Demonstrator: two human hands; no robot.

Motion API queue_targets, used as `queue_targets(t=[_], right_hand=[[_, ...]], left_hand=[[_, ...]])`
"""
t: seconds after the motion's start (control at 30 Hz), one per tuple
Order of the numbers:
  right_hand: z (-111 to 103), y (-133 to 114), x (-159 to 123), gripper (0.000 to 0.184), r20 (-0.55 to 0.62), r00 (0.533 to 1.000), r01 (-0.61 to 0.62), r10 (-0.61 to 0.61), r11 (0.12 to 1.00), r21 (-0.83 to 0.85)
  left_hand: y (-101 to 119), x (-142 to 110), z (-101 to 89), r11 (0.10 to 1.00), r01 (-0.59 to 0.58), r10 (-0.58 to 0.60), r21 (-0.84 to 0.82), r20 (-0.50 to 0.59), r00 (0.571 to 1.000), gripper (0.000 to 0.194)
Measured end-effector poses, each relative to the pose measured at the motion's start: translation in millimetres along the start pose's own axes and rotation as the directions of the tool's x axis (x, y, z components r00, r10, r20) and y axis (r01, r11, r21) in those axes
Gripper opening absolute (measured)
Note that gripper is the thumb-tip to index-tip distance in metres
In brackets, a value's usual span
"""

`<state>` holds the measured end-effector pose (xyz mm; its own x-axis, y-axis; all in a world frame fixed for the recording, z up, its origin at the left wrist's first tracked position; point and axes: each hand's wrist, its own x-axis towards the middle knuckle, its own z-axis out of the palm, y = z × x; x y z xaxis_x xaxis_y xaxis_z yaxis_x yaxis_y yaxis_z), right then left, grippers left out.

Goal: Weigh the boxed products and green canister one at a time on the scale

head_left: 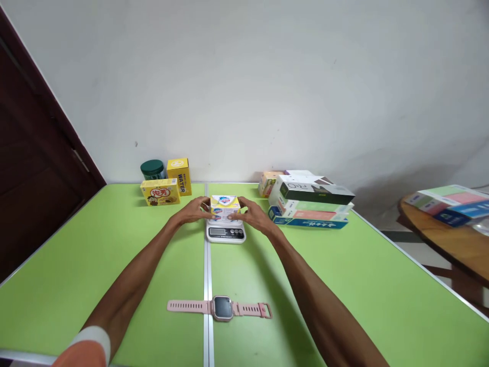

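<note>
A yellow and white soap box (224, 202) with a shield logo is at the white kitchen scale (226, 235), over its weighing platform. My left hand (194, 210) grips the box from its left side, thumb on the front face. From the right, my right hand (253, 214) holds it the same way. Whether the box rests its full weight on the platform I cannot tell. The scale's display and round buttons face me; its digits are too small to read. Nearer to me lies a pink smartwatch (223, 308), its strap stretched out flat.
At the back left stand a yellow snack box (160, 192), a taller yellow box (179, 176) and a green-lidded jar (152, 168). Several stacked cartons (315, 191) occupy the back right of the green table (153, 280). Off to the right, a wooden surface (439, 239) bears more boxes.
</note>
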<state>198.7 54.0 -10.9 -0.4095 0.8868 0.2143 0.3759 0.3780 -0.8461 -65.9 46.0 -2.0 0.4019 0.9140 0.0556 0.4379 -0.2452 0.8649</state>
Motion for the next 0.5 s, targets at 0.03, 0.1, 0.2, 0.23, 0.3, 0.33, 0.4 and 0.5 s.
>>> queue_targets(t=[0.03, 0.1, 0.2, 0.23, 0.3, 0.33, 0.4, 0.5], right_hand=[[0, 1, -1, 0.055, -0.001, 1.0, -0.01, 0.01, 1.0, 0.0], [0, 2, -8, 0.073, -0.022, 0.998, -0.056, 0.056, 0.998, 0.014], [0, 7, -31, 0.1, -0.112, 0.984, -0.126, 0.136, 0.987, 0.095], [0, 9, -41, 0.099, -0.145, 0.978, -0.134, 0.153, 0.982, 0.131], [2, 12, -59, 0.088, -0.196, 0.966, -0.132, 0.169, 0.973, 0.191], [4, 13, -66, 0.082, -0.214, 0.961, -0.129, 0.174, 0.969, 0.209], [12, 12, -73, 0.077, -0.228, 0.958, -0.123, 0.176, 0.966, 0.227], [26, 7, -66, 0.081, -0.239, 0.956, -0.109, 0.17, 0.963, 0.246]], left_hand=[[0, -2, -0.2, 1.0, 0.003, -0.003, 0.005, -0.005, 1.0, 0.068], [-2, -9, 0.0, 1.0, 0.022, -0.021, 0.022, -0.044, 0.999, 0.08], [-9, -31, 6.9, 0.997, 0.063, -0.056, 0.037, -0.177, 0.983, 0.104], [-11, -41, 12.1, 0.997, 0.072, -0.062, 0.035, -0.233, 0.97, 0.107], [-16, -58, 26.9, 0.997, 0.075, -0.065, 0.016, -0.343, 0.937, 0.104], [-18, -64, 35.7, 0.998, 0.068, -0.063, -0.001, -0.385, 0.921, 0.1], [-19, -69, 53.0, 0.999, 0.039, -0.049, -0.032, -0.432, 0.901, 0.093], [-16, -62, 69.4, 0.999, -0.002, -0.017, -0.04, -0.464, 0.886, 0.089]])
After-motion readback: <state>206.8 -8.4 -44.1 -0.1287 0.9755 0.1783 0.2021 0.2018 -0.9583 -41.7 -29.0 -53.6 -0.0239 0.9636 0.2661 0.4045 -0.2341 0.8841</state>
